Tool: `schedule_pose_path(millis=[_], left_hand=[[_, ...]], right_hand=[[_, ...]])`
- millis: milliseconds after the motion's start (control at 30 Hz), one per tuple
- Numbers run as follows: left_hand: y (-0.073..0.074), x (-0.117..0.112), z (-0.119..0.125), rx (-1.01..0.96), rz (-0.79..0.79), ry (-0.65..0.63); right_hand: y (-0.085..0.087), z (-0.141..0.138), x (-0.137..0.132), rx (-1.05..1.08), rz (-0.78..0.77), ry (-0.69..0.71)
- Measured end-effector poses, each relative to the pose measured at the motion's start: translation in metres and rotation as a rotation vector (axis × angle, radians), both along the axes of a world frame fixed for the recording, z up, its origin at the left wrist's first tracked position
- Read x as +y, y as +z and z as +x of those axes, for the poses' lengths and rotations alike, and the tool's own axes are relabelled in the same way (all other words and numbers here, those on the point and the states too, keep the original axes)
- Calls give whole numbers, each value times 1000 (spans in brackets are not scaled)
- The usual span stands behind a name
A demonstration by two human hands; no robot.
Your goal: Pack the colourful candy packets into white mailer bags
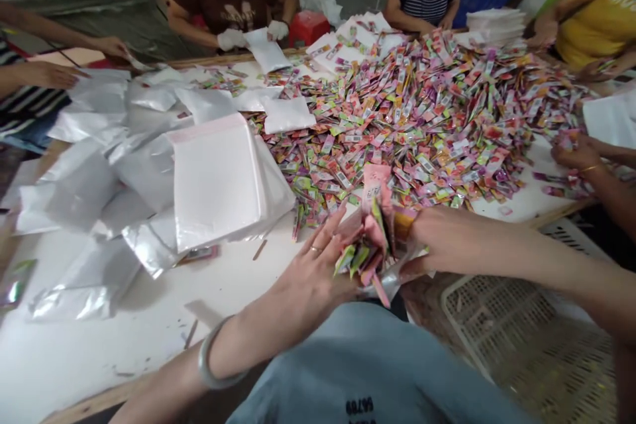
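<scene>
In front of my body, at the table's near edge, a bunch of small colourful packets stands in the mouth of a translucent plastic bag. My left hand, with a ring and a bangle at the wrist, curls around the bag's left side. On the other side my right hand closes against the bag and packets, its fingertips partly hidden. A pink packet sticks up at the far side of the bunch. Just beyond my hands spreads a large heap of similar packets.
A stack of flat white bags lies left of the heap, beside several filled bags. A plastic crate is below at right. Co-workers surround the table; one's gloved hands handle a white bag across from me.
</scene>
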State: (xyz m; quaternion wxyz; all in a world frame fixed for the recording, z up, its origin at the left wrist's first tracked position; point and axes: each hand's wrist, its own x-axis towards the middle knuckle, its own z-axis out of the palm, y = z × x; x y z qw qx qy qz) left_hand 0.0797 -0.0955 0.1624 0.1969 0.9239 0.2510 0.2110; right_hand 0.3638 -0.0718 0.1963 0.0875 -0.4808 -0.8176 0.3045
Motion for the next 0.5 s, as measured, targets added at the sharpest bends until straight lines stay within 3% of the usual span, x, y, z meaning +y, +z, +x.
schedule_pose_path(millis=[200, 367, 500], left_hand=[[-13, 7, -4, 79, 317, 145], [-21, 12, 0, 163, 303, 138], [-16, 18, -3, 154, 274, 95]], right_hand=[[-4, -7, 1, -218, 128, 178], [-19, -8, 3, -217, 143, 176], [-17, 7, 7, -105, 100, 159]])
